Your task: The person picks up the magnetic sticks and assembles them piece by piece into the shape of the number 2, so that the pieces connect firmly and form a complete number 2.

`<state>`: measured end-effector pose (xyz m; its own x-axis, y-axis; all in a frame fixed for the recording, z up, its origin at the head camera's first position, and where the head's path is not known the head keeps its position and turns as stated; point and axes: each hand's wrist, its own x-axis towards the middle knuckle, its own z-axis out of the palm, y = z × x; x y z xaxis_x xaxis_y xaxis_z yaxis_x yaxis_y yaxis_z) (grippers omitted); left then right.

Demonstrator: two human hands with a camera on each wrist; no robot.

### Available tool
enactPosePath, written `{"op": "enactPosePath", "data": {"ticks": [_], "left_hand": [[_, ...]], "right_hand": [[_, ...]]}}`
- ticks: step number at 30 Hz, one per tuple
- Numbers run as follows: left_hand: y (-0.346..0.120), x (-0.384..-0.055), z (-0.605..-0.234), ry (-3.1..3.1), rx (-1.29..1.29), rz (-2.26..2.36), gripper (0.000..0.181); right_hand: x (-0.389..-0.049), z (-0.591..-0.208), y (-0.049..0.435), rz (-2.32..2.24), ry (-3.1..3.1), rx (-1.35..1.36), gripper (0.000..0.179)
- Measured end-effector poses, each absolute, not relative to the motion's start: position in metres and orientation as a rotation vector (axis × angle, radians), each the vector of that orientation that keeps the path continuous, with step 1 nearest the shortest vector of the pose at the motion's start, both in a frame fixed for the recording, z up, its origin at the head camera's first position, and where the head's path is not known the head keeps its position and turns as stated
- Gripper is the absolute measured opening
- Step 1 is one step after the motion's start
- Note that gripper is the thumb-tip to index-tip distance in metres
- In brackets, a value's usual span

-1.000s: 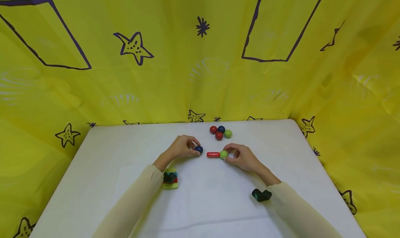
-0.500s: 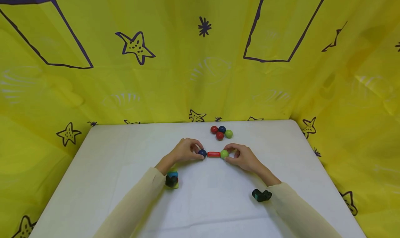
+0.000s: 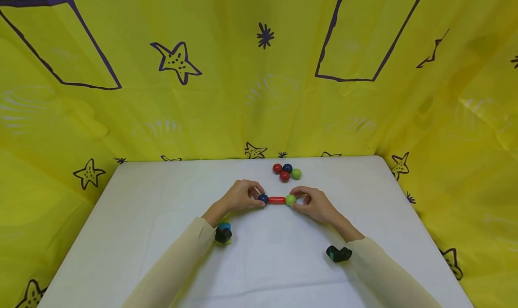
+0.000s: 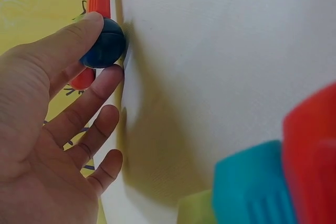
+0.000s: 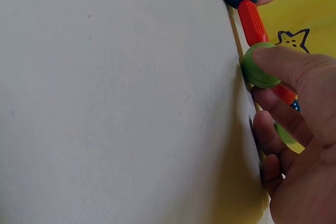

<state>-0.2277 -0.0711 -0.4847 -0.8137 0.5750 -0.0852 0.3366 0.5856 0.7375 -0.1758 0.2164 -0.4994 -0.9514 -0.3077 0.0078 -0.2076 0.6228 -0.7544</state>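
My left hand [image 3: 243, 195] pinches a dark blue ball [image 4: 106, 45] between thumb and index finger, its other fingers spread loosely. The ball touches the left end of a short red rod [image 3: 277, 200] lying on the white table. At the rod's right end sits a light green ball [image 5: 261, 66], which my right hand [image 3: 314, 203] pinches between thumb and index finger. Blue ball, red rod and green ball form one straight line. Both wrist views show the rod bridging the two balls with no visible gap.
Behind the hands is a cluster of balls: two red [image 3: 285, 176], one blue [image 3: 287, 167] and one green [image 3: 296, 173]. Coloured pieces, among them a turquoise one [image 4: 254, 184] and a red one [image 4: 315, 150], lie under the left forearm. Yellow cloth [image 3: 226, 96] hangs behind the table [image 3: 275, 263].
My left hand has moved right and slightly nearer with the blue ball, closing the gap to the red rod's left end. The right hand has kept its place on the green ball.
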Motion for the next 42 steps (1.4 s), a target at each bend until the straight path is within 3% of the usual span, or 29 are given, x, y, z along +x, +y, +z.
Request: {"op": "enactPosePath", "data": {"ticks": [19, 42], "left_hand": [[-0.117, -0.23, -0.482, 2.588, 0.74, 1.063, 0.025], [-0.135, -0.271, -0.478, 2.68, 0.608, 1.042, 0.029]], "right_hand": [[-0.186, -0.502, 0.166, -1.39, 2.721, -0.405, 0.029], [-0.209, -0.502, 0.108, -1.388, 2.954, 0.061, 0.031]]}}
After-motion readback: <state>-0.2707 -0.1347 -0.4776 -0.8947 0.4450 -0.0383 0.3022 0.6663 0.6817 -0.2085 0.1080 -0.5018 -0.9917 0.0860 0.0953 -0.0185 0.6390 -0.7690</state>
